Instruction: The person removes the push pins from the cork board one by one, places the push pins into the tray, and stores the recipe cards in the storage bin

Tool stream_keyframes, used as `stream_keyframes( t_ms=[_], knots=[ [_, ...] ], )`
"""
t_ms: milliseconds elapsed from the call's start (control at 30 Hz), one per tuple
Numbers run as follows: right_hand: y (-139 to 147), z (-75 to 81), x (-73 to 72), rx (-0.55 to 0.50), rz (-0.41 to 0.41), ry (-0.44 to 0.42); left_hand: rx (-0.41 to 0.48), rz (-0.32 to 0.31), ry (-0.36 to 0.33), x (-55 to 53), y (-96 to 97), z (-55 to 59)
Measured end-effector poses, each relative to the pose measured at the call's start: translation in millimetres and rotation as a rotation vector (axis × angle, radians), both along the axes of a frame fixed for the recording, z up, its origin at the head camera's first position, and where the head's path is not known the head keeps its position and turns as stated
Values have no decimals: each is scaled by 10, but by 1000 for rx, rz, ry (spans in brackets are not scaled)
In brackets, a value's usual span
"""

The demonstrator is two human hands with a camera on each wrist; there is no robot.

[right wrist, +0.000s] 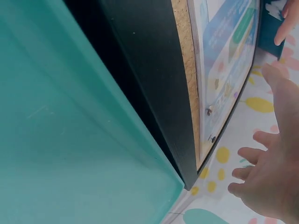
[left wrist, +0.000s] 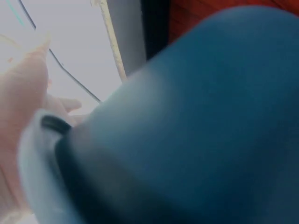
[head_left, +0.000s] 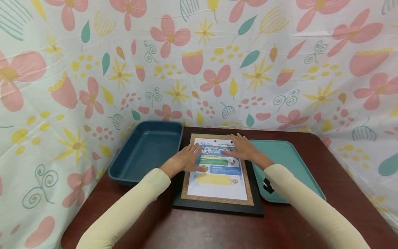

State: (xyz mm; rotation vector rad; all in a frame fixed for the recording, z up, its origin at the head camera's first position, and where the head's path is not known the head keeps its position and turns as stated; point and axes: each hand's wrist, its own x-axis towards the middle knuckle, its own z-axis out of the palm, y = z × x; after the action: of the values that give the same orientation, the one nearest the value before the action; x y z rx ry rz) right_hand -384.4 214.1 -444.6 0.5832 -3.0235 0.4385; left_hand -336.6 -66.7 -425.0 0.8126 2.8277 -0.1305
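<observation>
A cork board (head_left: 185, 188) in a black frame (head_left: 217, 209) lies on the table with a printed sheet (head_left: 217, 192) on it. Two small pins, one being a dark pin (right wrist: 213, 139), stand near the sheet's top edge. My left hand (head_left: 186, 159) is over the sheet's left side, fingers spread and pointing away from me. Over its upper right side my right hand (head_left: 244, 148) has its fingers extended too. Neither hand holds anything. In the right wrist view, that hand appears raised off the board; whether the left touches the sheet I cannot tell.
A dark blue tray (head_left: 149, 148) stands left of the board. To the right a teal tray (head_left: 280, 152) lies close against the frame, with a small black item (head_left: 268, 186) by the right sleeve. A flowered cloth (head_left: 199, 62) hangs behind the dark red table (head_left: 186, 231).
</observation>
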Motion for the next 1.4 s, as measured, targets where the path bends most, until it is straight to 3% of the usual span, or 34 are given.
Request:
stream_keyframes(
  t_ms=[300, 800, 1100, 1400],
  knots=[
    [-24, -65, -64, -18, 17, -15, 15, 21, -56, -31, 98, -84],
    [-107, -151, -193, -104, 69, 22, 22, 96, -139, -53, 117, -99],
    [-173, -204, -243, -124, 85, 35, 8, 110, -149, -64, 84, -137],
    [-186, -251, -313, -131, 155, 34, 33, 106, -154, -85, 72, -155]
  ],
)
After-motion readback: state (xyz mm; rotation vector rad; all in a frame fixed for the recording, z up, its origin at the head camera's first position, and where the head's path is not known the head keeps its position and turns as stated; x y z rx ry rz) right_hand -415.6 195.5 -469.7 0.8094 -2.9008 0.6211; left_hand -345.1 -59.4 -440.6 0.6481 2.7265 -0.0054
